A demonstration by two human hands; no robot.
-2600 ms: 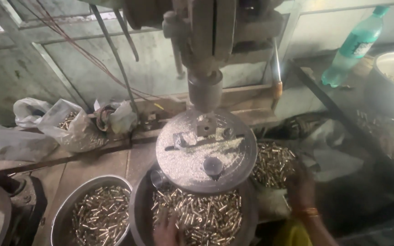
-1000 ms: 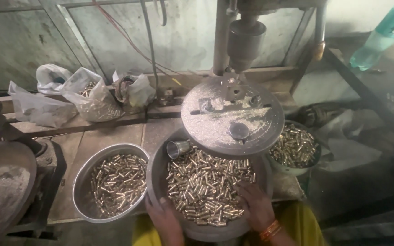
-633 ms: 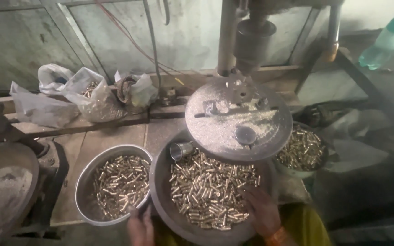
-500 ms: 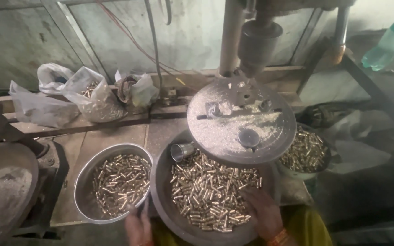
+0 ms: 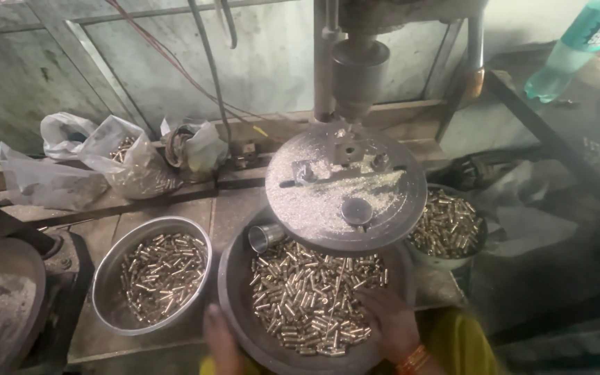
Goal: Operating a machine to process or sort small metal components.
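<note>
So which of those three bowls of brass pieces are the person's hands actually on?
The big dark middle bowl, right under the round machine plate. The right hand rests in its brass pieces and the left hand on its rim; the left bowl and right bowl go untouched.

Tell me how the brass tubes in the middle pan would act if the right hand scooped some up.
The brass tubes are small, round and shiny, so they would likely roll and slip off the right hand. Being metal, probably stiff and heavy for their size. Heaped loosely in the pan, neighbours would likely slide into any gap.

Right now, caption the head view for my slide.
Both hands, left hand and right hand, at a dark pan of brass casings.
</note>
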